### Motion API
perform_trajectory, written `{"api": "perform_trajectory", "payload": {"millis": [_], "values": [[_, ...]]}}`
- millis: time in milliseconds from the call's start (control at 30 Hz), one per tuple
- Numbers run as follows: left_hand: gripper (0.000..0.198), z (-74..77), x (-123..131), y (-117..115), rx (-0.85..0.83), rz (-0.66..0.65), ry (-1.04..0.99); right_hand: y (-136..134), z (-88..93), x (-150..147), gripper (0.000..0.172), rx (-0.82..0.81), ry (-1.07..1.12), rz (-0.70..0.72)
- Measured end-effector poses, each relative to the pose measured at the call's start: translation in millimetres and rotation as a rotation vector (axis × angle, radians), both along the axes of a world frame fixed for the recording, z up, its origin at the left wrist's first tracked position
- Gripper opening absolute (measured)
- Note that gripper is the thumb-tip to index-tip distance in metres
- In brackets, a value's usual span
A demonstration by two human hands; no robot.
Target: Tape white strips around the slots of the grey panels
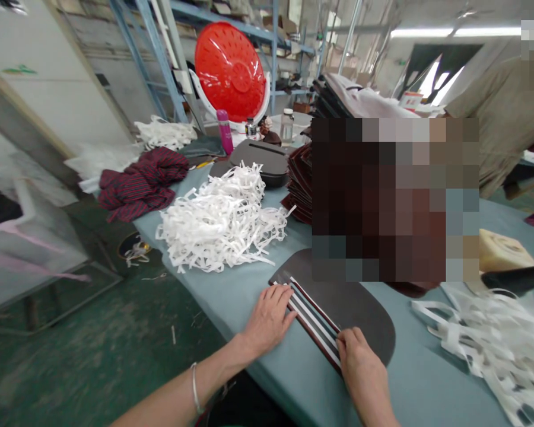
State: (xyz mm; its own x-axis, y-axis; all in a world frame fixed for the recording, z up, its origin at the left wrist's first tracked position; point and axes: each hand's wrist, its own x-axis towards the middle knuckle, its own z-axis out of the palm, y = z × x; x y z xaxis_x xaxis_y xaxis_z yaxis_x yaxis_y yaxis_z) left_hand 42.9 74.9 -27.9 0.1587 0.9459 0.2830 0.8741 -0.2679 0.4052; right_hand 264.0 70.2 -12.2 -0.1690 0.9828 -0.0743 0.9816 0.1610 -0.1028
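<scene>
A dark grey-brown panel with a rounded end (360,308) lies on the blue-green table cover (231,296) in front of me. Along its near edge run thin white strips (318,326) and a reddish-brown edging (314,338). My left hand (267,317) rests with its fingers stretched over the far end of the strips. At their near end, my right hand (362,365) has its thumb and fingertips pinched together on a white strip; its fingertips partly hide that end.
Beyond the panel lies a heap of white strips (218,219), with a striped cloth (142,181) to its left. A stack of dark brown pieces (300,184) stands at the back, partly blurred. More white bands (485,350) and a yellowish block (505,252) lie right. A person (493,118) stands across.
</scene>
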Motion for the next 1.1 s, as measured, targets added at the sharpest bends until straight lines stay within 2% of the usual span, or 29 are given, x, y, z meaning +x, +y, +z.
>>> {"api": "perform_trajectory", "payload": {"millis": [167, 300, 433, 600, 733, 833, 933, 1100], "values": [[0.040, -0.3, -4, 0, 0.008, 0.036, -0.092, 8, 12.8, -5, 0.018, -0.049, -0.122, 0.052], [0.038, 1.6, -7, -1, 0.001, 0.019, -0.128, 9, 5.0, 2, 0.011, 0.031, -0.025, 0.132], [0.035, 5.2, -8, -1, -0.016, 0.020, -0.144, 8, -6.8, -2, 0.008, 0.077, 0.086, 0.085], [0.035, 6.8, -7, 0, -0.022, 0.025, -0.151, 24, -12.5, -47, 0.017, 0.287, 0.227, 0.178], [0.032, 6.7, -9, 0, -0.039, 0.019, -0.179, 46, -16.4, -91, 0.023, 0.328, 0.266, 0.249], [0.043, 8.4, -10, 1, -0.040, 0.017, -0.182, 53, -18.6, -109, 0.028, 0.348, 0.263, 0.309], [0.053, 11.4, -10, 2, -0.060, -0.005, -0.115, 48, -18.9, -112, 0.027, 0.372, 0.229, 0.362], [0.040, 11.6, -7, 3, -0.073, -0.018, -0.034, 29, -18.9, -95, 0.029, 0.420, 0.134, 0.408]]}}
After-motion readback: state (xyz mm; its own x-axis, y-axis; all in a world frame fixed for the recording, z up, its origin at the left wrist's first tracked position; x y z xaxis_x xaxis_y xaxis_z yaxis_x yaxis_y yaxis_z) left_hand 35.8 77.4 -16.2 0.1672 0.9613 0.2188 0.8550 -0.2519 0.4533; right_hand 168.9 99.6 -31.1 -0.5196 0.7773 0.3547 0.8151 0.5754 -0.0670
